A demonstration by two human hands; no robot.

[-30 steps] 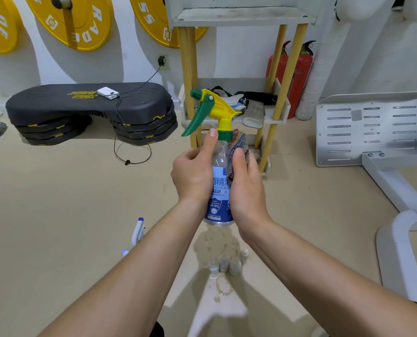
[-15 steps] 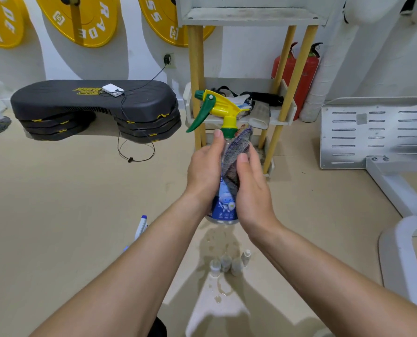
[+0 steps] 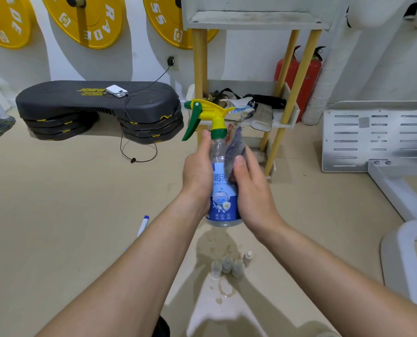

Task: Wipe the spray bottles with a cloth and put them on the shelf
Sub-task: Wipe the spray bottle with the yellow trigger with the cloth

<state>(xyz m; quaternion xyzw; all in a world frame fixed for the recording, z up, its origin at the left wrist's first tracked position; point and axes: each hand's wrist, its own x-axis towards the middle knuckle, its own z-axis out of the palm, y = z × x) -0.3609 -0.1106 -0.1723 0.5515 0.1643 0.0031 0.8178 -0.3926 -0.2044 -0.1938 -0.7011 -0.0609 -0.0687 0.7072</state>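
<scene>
The left hand (image 3: 197, 171) grips the spray bottle (image 3: 223, 203) round its clear body, thumb lying up toward the green collar. The right hand (image 3: 254, 190) grasps a grey-blue cloth (image 3: 234, 152) and presses it against the bottle's right side, thumb on the fabric; the cloth's upper edge stands free beside the neck. The bottle is upright in mid-air between both palms, its yellow-and-green trigger head pointing left, in front of the lower tier of the wooden-legged shelf (image 3: 200, 69). On the floor (image 3: 56, 215) below stand several small bottles (image 3: 226, 265) by a wet patch; a second sprayer (image 3: 143, 224) shows partly behind the left forearm. A black step platform (image 3: 95, 103) lies farther left.
</scene>
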